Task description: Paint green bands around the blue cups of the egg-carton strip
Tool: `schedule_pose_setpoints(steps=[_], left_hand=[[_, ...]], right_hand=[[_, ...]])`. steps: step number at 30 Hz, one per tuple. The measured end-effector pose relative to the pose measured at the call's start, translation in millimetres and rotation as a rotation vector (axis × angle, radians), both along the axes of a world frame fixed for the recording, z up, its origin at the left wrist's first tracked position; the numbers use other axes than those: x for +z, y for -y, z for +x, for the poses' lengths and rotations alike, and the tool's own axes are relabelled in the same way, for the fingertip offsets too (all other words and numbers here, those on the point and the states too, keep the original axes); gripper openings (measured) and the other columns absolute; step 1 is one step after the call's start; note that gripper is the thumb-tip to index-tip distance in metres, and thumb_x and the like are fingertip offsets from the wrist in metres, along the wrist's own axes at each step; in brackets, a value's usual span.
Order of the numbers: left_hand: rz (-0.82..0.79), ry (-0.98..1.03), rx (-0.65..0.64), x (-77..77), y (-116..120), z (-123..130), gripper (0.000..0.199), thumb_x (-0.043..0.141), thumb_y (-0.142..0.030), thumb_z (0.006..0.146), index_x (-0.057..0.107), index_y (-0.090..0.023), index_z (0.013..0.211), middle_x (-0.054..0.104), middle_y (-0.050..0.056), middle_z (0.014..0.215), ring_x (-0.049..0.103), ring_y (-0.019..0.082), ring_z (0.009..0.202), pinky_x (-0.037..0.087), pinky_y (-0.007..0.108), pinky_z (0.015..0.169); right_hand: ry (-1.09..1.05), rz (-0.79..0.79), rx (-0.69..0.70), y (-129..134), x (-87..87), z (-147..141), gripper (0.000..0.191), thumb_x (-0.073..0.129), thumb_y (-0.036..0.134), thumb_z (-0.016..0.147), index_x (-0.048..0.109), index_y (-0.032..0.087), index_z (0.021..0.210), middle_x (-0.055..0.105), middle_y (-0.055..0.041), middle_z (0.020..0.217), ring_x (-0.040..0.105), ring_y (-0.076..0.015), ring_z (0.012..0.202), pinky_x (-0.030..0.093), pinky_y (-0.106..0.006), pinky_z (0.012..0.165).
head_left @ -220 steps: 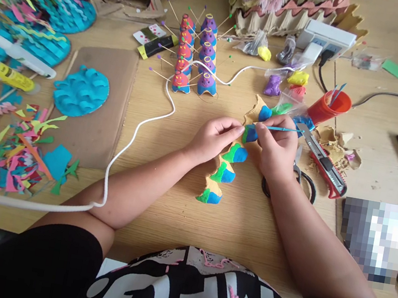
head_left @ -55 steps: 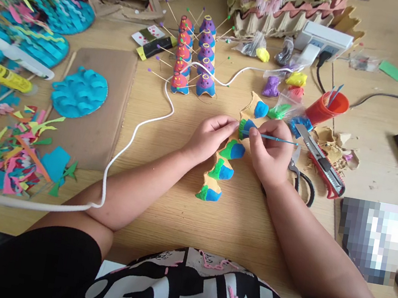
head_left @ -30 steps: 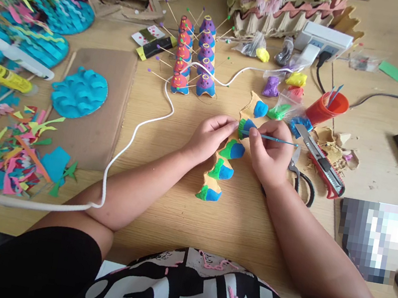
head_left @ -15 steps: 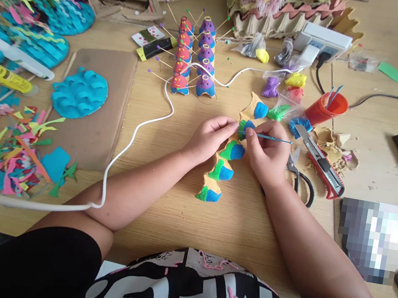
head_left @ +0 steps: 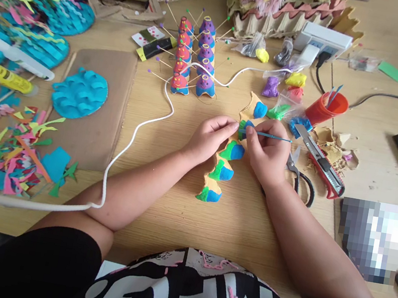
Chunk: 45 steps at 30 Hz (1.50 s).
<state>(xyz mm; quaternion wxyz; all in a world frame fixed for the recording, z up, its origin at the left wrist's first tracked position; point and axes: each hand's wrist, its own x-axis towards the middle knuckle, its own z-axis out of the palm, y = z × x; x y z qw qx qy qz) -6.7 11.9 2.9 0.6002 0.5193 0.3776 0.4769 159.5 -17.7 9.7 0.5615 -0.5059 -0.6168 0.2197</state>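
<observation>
An egg carton strip (head_left: pixel 221 170) stands near the middle of the table, its bumps partly covered in blue and green clay. Fingers of my left hand (head_left: pixel 213 138) pinch its left edge around the second bump from the far end. In my right hand (head_left: pixel 270 148) is a thin blue stick tool (head_left: pixel 275 137), held like a pencil with its working end at the green clay of that same bump. The far bump carries only blue clay. Beyond the strip lie small bags of clay, among them green clay (head_left: pixel 280 112) and blue clay (head_left: pixel 300 128).
Scissors (head_left: pixel 296 171), a box cutter (head_left: pixel 322 162) and a red cup (head_left: pixel 326 109) stand right of my right hand. Two finished clay caterpillars (head_left: pixel 184 57) with pins stand behind. A white cable (head_left: pixel 137 131) crosses my left forearm. Paper scraps (head_left: pixel 15 154) and cardboard (head_left: pixel 85 145) lie left.
Hardly anything differs. The stick tool in my right hand has tilted very slightly; both hands and the egg carton strip stay in place.
</observation>
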Motion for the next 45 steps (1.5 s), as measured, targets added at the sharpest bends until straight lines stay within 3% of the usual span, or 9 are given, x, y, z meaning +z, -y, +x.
schedule_pose_setpoints(steps=[12,19,25,33,45], left_hand=[[-0.015,-0.012,0.008,0.4,0.6,0.5,0.045,0.087,-0.065,0.084,0.077,-0.021,0.080,0.059,-0.002,0.069,0.049,0.012,0.066,0.042,0.027,0.064],[0.012,-0.009,-0.001,0.2,0.2,0.8,0.046,0.087,-0.066,0.084,0.079,-0.021,0.082,0.067,-0.002,0.075,0.056,0.012,0.073,0.048,0.026,0.072],[0.007,-0.006,0.007,-0.3,1.7,-0.1,0.044,0.087,-0.064,0.087,0.078,-0.022,0.080,0.062,-0.002,0.071,0.053,0.012,0.069,0.046,0.026,0.067],[0.014,-0.022,-0.001,-0.3,0.8,0.0,0.042,0.086,-0.061,0.088,0.077,-0.021,0.081,0.066,-0.002,0.075,0.057,0.012,0.074,0.048,0.025,0.073],[0.013,-0.026,0.000,-2.1,0.5,-0.6,0.041,0.085,-0.061,0.088,0.078,-0.021,0.083,0.065,-0.002,0.076,0.056,0.012,0.074,0.048,0.025,0.074]], right_hand=[[-0.014,-0.014,-0.014,0.8,-0.3,-1.0,0.051,0.069,0.073,0.097,0.056,0.026,0.081,0.048,0.0035,0.072,0.043,-0.0125,0.062,0.042,-0.030,0.055],[-0.052,0.039,-0.035,0.5,-1.4,-1.4,0.052,0.068,0.074,0.098,0.057,0.026,0.081,0.051,0.0021,0.075,0.046,-0.0128,0.064,0.045,-0.030,0.055],[-0.039,0.016,-0.023,0.5,-2.2,-0.2,0.050,0.071,0.071,0.097,0.058,0.026,0.081,0.051,0.0025,0.073,0.045,-0.0129,0.062,0.046,-0.030,0.054],[-0.046,0.036,-0.021,-0.9,-6.4,0.7,0.049,0.070,0.071,0.098,0.060,0.026,0.082,0.052,0.0016,0.074,0.046,-0.0139,0.063,0.047,-0.031,0.055],[-0.040,0.067,-0.028,-0.4,-6.6,0.4,0.039,0.073,0.056,0.101,0.058,0.026,0.081,0.052,0.0023,0.075,0.044,-0.0128,0.062,0.041,-0.031,0.054]])
